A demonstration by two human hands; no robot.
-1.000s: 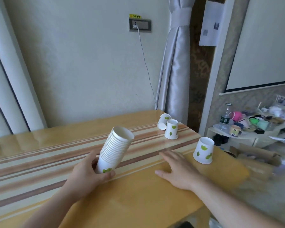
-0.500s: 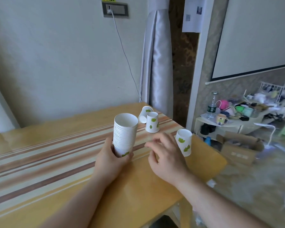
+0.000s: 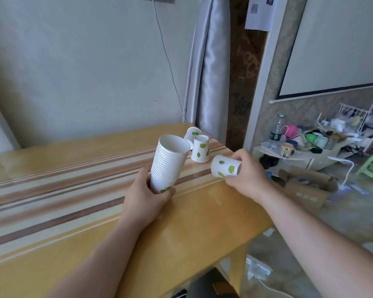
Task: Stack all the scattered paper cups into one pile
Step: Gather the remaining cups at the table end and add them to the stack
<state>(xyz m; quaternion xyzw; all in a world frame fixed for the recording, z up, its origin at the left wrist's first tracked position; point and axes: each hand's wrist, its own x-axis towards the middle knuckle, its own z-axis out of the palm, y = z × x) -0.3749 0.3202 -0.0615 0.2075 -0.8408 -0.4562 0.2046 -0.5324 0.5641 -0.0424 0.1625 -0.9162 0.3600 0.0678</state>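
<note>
White, leaf-printed nested cup stack [image 3: 168,163] tilts above the striped worktop [image 3: 73,190], left hand [image 3: 148,195] fingers wrapped round its base. Right hand [image 3: 246,175] fingers grip a sideways single cup [image 3: 225,168]. Beyond, an inverted cup [image 3: 200,148] stands beside a toppled cup [image 3: 192,134].

Table [image 3: 78,211] left of stack [image 3: 168,162] bare; 2 cups [image 3: 199,148] crowd far corner.

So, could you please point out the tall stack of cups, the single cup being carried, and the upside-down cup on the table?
tall white paper cup stack [image 3: 167,166]: head view, mid side wall
single leaf-printed paper cup [image 3: 224,168]: head view, side wall
upside-down leaf-printed paper cup [image 3: 200,149]: head view, side wall
</note>
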